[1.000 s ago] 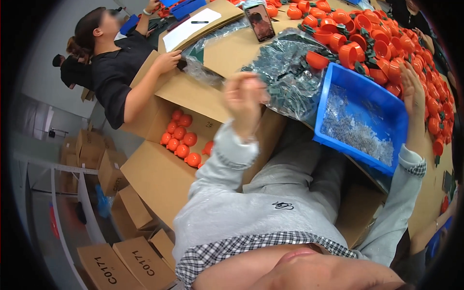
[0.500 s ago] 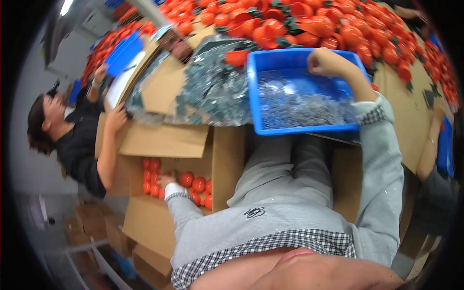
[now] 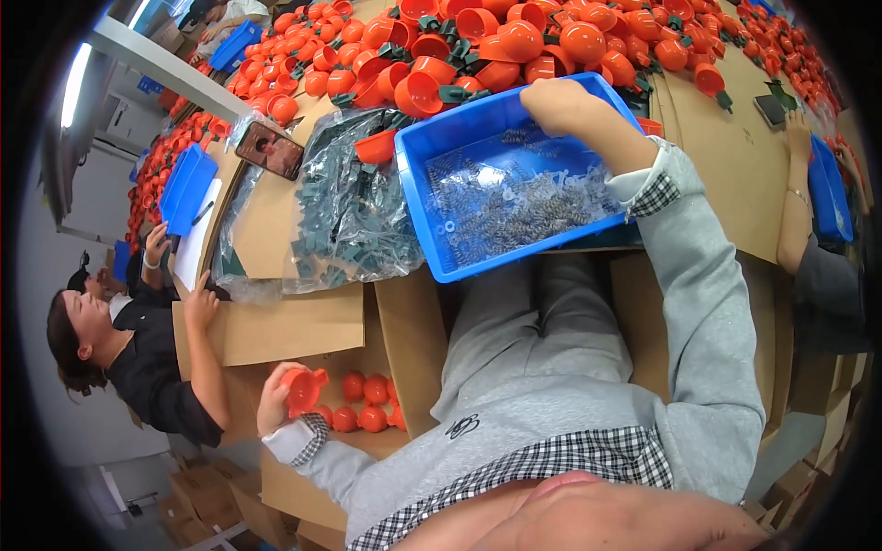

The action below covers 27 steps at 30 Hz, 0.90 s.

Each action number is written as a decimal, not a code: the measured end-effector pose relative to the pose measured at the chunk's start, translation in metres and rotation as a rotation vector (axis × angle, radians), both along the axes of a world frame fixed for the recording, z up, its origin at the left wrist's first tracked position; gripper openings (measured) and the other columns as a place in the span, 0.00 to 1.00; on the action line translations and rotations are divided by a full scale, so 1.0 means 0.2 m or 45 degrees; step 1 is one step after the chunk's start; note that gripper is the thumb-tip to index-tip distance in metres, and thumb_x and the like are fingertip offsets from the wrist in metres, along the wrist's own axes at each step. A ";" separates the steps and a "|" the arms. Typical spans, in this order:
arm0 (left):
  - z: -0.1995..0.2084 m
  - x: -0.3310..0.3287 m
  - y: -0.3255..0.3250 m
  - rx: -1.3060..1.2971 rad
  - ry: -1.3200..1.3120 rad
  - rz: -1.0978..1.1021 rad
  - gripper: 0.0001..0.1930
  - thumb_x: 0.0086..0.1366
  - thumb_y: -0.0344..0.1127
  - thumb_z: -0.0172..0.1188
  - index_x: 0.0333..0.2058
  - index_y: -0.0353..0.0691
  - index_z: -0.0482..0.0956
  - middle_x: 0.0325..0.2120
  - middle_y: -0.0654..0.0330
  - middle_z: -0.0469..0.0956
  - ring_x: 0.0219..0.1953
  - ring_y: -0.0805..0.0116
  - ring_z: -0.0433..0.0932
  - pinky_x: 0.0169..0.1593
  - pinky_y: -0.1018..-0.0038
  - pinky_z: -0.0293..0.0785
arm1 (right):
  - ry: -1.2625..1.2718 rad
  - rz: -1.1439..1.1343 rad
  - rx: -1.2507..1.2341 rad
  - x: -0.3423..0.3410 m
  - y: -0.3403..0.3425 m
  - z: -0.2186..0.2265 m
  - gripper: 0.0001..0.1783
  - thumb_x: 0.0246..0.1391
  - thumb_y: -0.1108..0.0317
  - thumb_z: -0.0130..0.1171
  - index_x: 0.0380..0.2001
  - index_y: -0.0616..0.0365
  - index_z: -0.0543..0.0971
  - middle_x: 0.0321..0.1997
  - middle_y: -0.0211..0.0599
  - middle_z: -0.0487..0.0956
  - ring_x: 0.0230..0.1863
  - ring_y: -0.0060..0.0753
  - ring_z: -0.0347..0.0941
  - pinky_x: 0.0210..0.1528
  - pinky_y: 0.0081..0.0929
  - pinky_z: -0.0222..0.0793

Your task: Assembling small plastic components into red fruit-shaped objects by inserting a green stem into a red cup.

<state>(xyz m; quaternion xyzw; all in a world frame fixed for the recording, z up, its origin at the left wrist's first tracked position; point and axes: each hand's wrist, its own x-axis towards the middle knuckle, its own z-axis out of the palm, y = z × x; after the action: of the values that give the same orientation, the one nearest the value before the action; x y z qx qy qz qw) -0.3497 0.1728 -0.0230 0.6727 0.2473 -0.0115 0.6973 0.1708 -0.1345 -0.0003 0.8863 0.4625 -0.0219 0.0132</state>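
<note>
Orange cup part (image 3: 303, 389): funnel-shaped plastic piece with a short side tab, held low at the person's left side, just above an open cardboard box (image 3: 367, 441).
Left hand (image 3: 278, 399): fingers curled around the orange cup part, gripping it from the left; grey sleeve with a checked cuff at the wrist.
Right hand (image 3: 568, 103): reaches into the far corner of the blue bin (image 3: 441, 230), fingers bent downward and closed together; whether anything is pinched between them cannot be told.
Blue bin contents: a loose layer of small metal springs (image 3: 524, 207) spread over the bottom.
Blue bin position: rests at the near edge of the desk (image 3: 717, 138), directly ahead of the person's lap.
Cardboard box contents: several finished orange round pieces (image 3: 366, 404) lying together at the bottom, just right of the left hand.
Clear plastic bag (image 3: 354, 207): lies just left of the blue bin, touching it, filled with dark green plastic parts.
Desk far side: a dense heap of orange cups (image 3: 514, 37), some fitted with green pieces, beyond the blue bin.
Phone (image 3: 269, 150): lies tilted on the cardboard covering, left of the plastic bag.
Co-worker, left (image 3: 147, 367): seated in a dark top, one hand on a cardboard flap.
Co-worker, right: a forearm (image 3: 796, 202) beside a second blue bin (image 3: 831, 188).
</note>
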 end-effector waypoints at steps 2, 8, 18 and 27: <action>0.14 0.16 -0.15 -0.054 -0.200 -0.050 0.29 0.51 0.48 0.65 0.44 0.35 0.65 0.46 0.50 0.67 0.44 0.61 0.73 0.35 0.66 0.78 | -0.010 -0.155 -0.112 0.00 -0.01 0.04 0.10 0.37 0.78 0.58 0.29 0.62 0.80 0.35 0.48 0.79 0.37 0.45 0.77 0.37 0.36 0.73; 0.19 0.95 -0.46 -0.654 -0.656 -0.371 0.32 0.48 0.43 0.67 0.45 0.36 0.58 0.53 0.36 0.59 0.50 0.43 0.68 0.44 0.48 0.74 | 0.058 -0.099 -0.219 0.06 -0.01 -0.06 0.17 0.29 0.72 0.68 0.30 0.62 0.80 0.35 0.46 0.79 0.39 0.43 0.77 0.37 0.34 0.74; 0.23 1.82 -0.78 -0.830 -0.443 -0.282 0.27 0.59 0.47 0.51 0.49 0.30 0.66 0.46 0.44 0.71 0.43 0.49 0.75 0.43 0.63 0.74 | 0.237 -0.180 -0.360 0.07 -0.14 -0.01 0.13 0.27 0.71 0.69 0.23 0.61 0.80 0.29 0.43 0.80 0.34 0.40 0.77 0.34 0.33 0.72; 0.08 1.89 -0.78 -0.486 -0.375 0.035 0.20 0.62 0.45 0.49 0.42 0.33 0.70 0.38 0.52 0.76 0.39 0.63 0.78 0.42 0.70 0.76 | 0.345 -0.090 -0.544 0.06 -0.17 -0.02 0.16 0.29 0.76 0.66 0.30 0.65 0.80 0.33 0.46 0.80 0.34 0.41 0.78 0.32 0.33 0.73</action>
<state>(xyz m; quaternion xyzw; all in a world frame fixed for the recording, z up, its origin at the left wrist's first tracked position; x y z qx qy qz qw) 0.0283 0.0167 -0.0063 0.5198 0.1455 0.0496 0.8403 0.1828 -0.1695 -0.0043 0.8680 0.4136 -0.2380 0.1373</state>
